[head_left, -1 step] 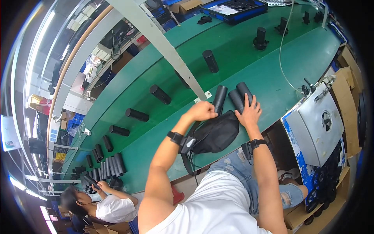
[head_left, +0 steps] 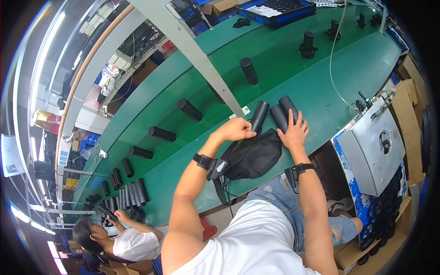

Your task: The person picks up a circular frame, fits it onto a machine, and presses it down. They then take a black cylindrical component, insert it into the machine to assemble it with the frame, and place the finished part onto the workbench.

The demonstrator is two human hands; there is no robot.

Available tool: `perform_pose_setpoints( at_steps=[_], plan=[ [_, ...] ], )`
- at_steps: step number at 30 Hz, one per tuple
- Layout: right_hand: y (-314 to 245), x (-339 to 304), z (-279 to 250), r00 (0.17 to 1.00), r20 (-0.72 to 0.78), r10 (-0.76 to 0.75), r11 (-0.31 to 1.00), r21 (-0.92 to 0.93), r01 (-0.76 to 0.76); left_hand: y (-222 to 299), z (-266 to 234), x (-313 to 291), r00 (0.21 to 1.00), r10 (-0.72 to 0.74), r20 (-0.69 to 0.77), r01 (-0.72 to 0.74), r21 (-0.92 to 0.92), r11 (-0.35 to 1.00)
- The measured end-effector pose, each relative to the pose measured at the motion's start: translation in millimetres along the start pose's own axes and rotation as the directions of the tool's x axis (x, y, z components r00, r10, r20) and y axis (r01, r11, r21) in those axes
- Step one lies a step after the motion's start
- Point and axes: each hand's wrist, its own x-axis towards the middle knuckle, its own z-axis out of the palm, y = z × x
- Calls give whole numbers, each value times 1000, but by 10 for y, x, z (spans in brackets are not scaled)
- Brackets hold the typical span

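Moved since the earlier frame: hardly anything beyond a slight sway of the whole view and a faint lift of the left grip (head_left: 238, 129). All around, a cluttered workroom, with a pale post (head_left: 201, 59) at eleven o'clock, a co-worker in a white shirt (head_left: 135, 245) at eight and a grey metal box (head_left: 366, 158) at three. Across the middle, a long green surface (head_left: 318, 119), with spaced black tubes (head_left: 249, 72) farther out along a line from eight o'clock to one. Between the forearms, a black cloth bag (head_left: 257, 160), slumped on the surface. At twelve o'clock from the bag, a lone tube (head_left: 260, 117), long axis toward one o'clock, and a tube pair (head_left: 278, 118), side by side, axes toward eleven. From the left grip, lone tube at two o'clock, much nearer than to the right grip (head_left: 294, 134), lower end right at the fingertips. From the right grip, tube pair at eleven, touching. Right grip spread wide over the pair, not wrapped around. Left grip curled inward; whether on tube or bag cloth, impossible to tell behind the knuckles.
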Motion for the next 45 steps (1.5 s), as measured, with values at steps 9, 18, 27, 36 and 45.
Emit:
perform_pose_setpoints(
  at_steps=[9,18,27,36,45],
  plan=[
    [-34,-2,18,998,-54,-16,1000,12,17,-453,-155,-780,964,-260,55,244,206,948],
    [-15,-20,23,1000,-10,-10,1000,-18,10,-482,821,242,848,-381,-370,492,278,825],
    [104,179,7,986,-119,114,993,33,-110,41,738,990,913,-402,-69,177,-821,543],
    [444,491,-51,987,-150,52,998,50,-46,81,1423,1015,917,-271,-294,205,-237,950],
    [452,281,-69,955,-266,-131,986,68,154,221,443,1544,613,364,-701,-156,345,926]
  ],
)
